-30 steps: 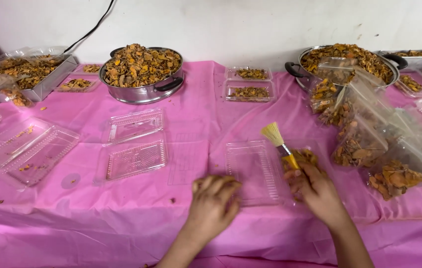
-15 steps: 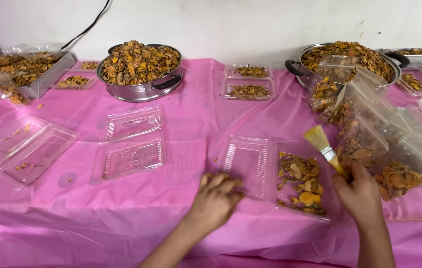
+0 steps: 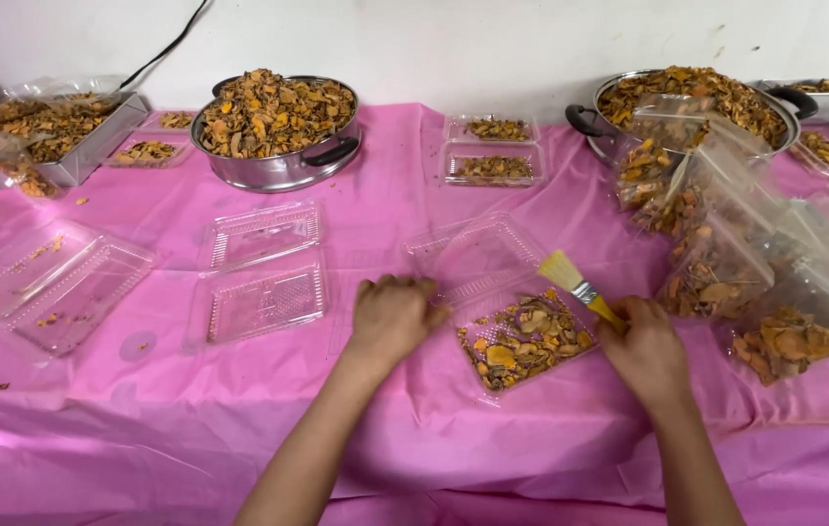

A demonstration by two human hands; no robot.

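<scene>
Head view. An open clear clamshell container [image 3: 507, 307] lies on the pink tablecloth [image 3: 385, 234] between the two hands, its tray filled with dried orange-brown slices [image 3: 527, 339], its lid flap running up and to the left. The left hand [image 3: 393, 314], fingers curled, rests at the container's left edge. The right hand [image 3: 646, 349], just right of the tray, is closed around a small brush [image 3: 578, 287] whose pale bristles slant up-left over the tray's far corner.
</scene>
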